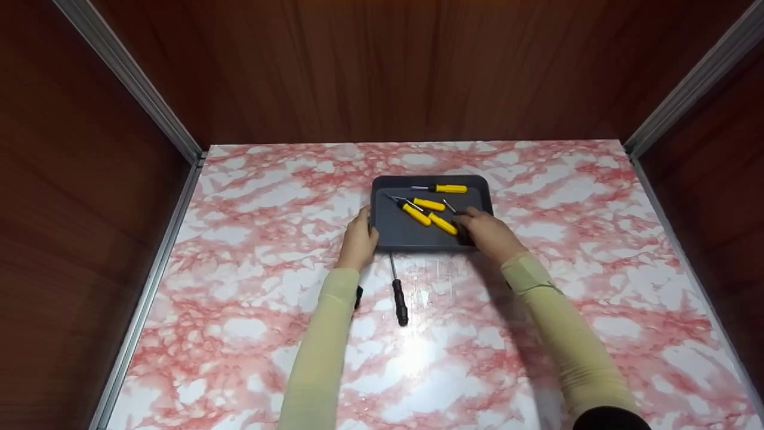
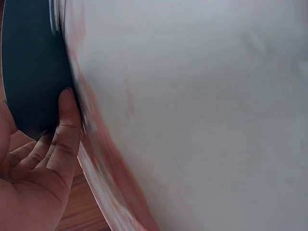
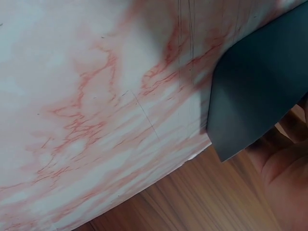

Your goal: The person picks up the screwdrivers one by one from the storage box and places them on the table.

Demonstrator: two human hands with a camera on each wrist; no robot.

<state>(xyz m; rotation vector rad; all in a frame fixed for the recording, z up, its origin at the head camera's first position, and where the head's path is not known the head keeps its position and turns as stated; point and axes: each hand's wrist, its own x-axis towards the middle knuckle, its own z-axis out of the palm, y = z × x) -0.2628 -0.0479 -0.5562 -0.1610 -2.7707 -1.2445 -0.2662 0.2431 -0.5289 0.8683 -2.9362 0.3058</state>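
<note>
My left hand grips the left side of a dark grey tray, its thumb over the rim. In the left wrist view, fingers lie against the outside of the tray wall. Reaching into the tray's right side, my right hand holds a dark-handled screwdriver, its metal shaft pointing to the far left. Most of its handle is hidden by the fingers. Several yellow-handled screwdrivers lie in the tray, some crossing each other. The right wrist view shows the hand partly hidden behind the tray wall.
A black-handled screwdriver lies on the red-and-white marbled table, its shaft toward the tray's near edge. A small black thing shows beside the left sleeve; its kind is unclear. Brown wood-look panels enclose the back and sides.
</note>
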